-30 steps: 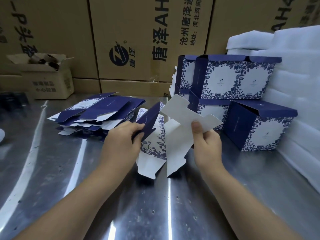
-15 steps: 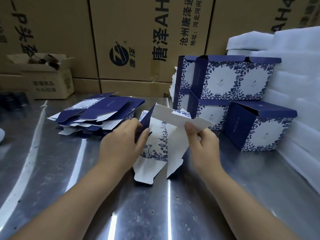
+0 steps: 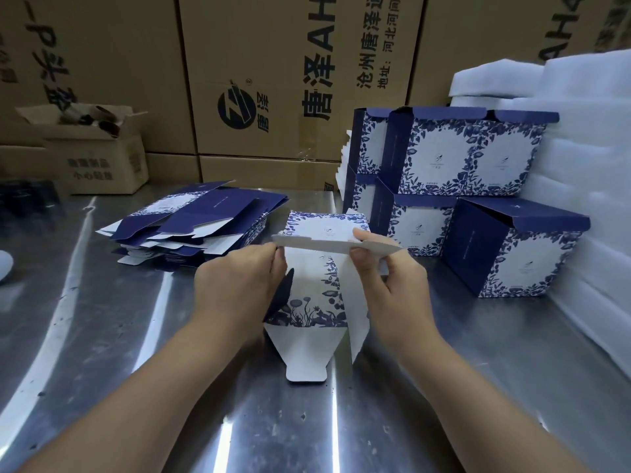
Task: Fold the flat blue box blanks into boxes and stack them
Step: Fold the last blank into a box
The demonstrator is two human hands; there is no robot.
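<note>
Right hand [image 3: 389,285]: it pinches the right end of the white flap [image 3: 334,246], thumb on the near side and fingers curled behind.
Left hand [image 3: 239,285]: it grips the left side of the blank [image 3: 314,295], fingers curled round the dark blue panel, with the thumb tip at the left end of the flap.
Blank: it is held between both hands, low over the table [image 3: 102,336] and half opened. The printed face is toward the person and the flap lies almost level across the top.
Tongue [image 3: 304,356]: this white lower flap hangs toward the person. I cannot tell if its tip touches the table.
Handling: the blank looks like thin card, so probably it is light, stiff in the panels and weak at the creases. The printed side may be a little slippery, and the corners and tabs will bend easily.
Where to hold: I think close to the creases and on the side panels is best, not on the flap tips.
Pile [image 3: 191,227]: the flat blanks lie on the table, behind the left hand.
Boxes [image 3: 454,155]: the finished ones are stacked in two levels behind the right hand, with one more in front at the right.
Foam [image 3: 587,148]: white sheets lie just beside the boxes, at the right.
Cartons [image 3: 273,80]: they are brown and stand along the back.
</note>
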